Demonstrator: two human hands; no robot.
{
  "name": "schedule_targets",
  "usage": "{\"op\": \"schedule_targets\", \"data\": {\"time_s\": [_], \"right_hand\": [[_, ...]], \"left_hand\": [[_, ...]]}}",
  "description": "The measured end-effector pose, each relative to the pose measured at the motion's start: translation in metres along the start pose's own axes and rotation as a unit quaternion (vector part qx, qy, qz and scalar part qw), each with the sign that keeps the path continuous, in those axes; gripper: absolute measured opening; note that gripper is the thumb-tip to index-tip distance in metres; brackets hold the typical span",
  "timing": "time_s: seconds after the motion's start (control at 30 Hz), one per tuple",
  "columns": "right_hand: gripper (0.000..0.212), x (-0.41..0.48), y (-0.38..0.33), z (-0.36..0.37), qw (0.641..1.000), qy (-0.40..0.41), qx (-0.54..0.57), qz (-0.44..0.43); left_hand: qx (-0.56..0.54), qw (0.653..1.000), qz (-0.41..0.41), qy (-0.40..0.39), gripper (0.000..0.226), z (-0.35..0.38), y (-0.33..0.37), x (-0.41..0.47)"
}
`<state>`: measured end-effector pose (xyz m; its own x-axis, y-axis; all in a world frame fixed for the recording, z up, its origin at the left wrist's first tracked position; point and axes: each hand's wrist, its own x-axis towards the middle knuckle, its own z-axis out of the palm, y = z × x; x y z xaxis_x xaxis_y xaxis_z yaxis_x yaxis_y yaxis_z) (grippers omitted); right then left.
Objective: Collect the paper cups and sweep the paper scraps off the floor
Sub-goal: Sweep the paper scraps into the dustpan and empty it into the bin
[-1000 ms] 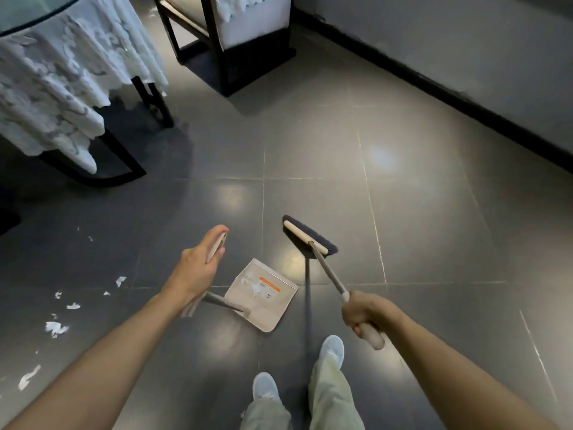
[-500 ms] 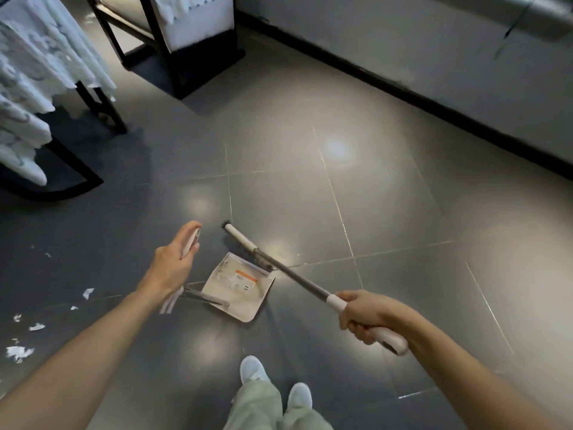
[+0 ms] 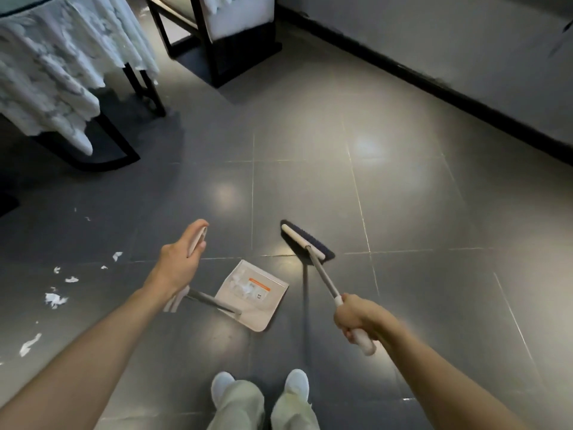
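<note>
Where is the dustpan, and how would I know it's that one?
Look at the dark tiled floor, just ahead of the person's two white shoes. There, low down, is a flat, pale dustpan, its long handle gripped by the left hand. Unlike the dark-bristled broom to its right, it has an orange label and white paper scraps inside.
</note>
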<state>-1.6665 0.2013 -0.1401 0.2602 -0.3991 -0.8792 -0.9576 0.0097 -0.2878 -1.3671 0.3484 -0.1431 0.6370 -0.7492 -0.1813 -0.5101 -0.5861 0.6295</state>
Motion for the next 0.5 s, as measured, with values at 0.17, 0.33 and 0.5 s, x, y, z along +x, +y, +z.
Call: {"op": "schedule_targets", "data": {"time_s": [0.17,0.33,0.5], "right_hand": [[0.042,-0.026,-0.026,0.049,0.994,-0.100,0.043,-0.022],[0.039,-0.044,-0.046,0.060,0.981,-0.140,0.126,-0.038],[0.044,-0.070,-0.086,0.107,0.988,-0.093,0.022,-0.121]], "left_hand": [[-0.005,1.000,0.010,0.012,0.034,-0.003,-0.012,-0.006],[-0.035,0.998,-0.022,0.056,0.034,-0.021,-0.047,-0.037],[-0.055,0.988,-0.061,0.130,0.036,-0.080,-0.105,-0.094]]}}
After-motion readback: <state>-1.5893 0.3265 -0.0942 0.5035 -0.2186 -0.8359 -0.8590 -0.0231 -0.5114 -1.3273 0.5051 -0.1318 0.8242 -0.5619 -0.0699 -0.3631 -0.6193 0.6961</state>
